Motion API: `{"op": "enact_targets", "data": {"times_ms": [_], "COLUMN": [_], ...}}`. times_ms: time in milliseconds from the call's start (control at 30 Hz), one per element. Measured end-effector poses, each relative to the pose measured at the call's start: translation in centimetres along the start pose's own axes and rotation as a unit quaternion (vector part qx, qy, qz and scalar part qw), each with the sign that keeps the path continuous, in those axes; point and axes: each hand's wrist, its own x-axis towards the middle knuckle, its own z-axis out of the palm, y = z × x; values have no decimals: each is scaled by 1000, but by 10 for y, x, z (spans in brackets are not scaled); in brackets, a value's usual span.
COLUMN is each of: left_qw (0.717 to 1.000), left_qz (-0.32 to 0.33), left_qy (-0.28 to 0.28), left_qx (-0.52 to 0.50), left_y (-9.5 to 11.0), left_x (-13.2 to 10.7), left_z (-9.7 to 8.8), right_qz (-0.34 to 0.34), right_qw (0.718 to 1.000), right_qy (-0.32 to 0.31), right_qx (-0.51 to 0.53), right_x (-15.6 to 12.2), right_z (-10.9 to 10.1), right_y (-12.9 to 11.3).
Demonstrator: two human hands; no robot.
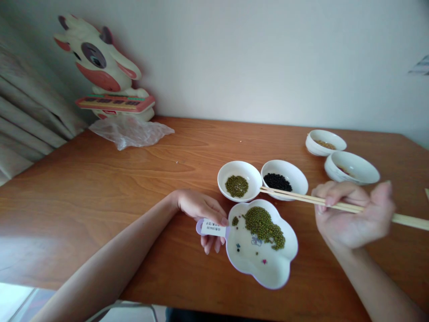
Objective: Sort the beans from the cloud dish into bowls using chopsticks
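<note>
My left hand is closed round the labelled handle of a flower-shaped plate with a lilac rim. Green mung beans lie in a heap on its far side, with a few loose ones apart. My right hand grips a pair of wooden chopsticks. Their tips are at the gap between two white bowls just beyond the plate; I cannot make out a bean between them. The left bowl holds mung beans, and the right bowl holds black beans.
Two more white bowls, a far one and a nearer one, stand at the back right with small contents. A cow-shaped toy keyboard leans by the wall at the back left, behind a crumpled clear plastic bag. All rest on a wooden table.
</note>
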Motion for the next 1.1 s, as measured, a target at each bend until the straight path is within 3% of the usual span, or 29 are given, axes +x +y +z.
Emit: {"op": "enact_targets", "data": {"times_ms": [267, 367, 467, 600, 767, 967, 1100], "left_qw": [1000, 1000, 1000, 999, 999, 999, 999], "left_qz": [-8, -10, -13, -20, -27, -25, -20], "left_qy": [10, 17, 27, 32, 27, 30, 28], "left_qx": [-5, -4, -10, -23, -21, -19, -22], "left_y": [1, 2, 1, -2, -3, -3, -1], "left_x": [1, 0, 0, 0, 0, -1, -1], "left_z": [1, 2, 2, 2, 1, 1, 2], "right_qz": [25, 56, 110, 111, 108, 115, 112], "right_qw": [998, 984, 952, 923, 913, 937, 934], "right_qy": [-61, -168, -286, -366, -387, -324, -331], "right_qx": [-12, 8, 1, -41, -74, -68, -68], "right_x": [-2, 0, -1, -6, -10, -11, -13], "right_z": [1, -2, -3, -3, -2, 0, 2], "right_y": [6, -3, -10, -9, 0, 2, 3]}}
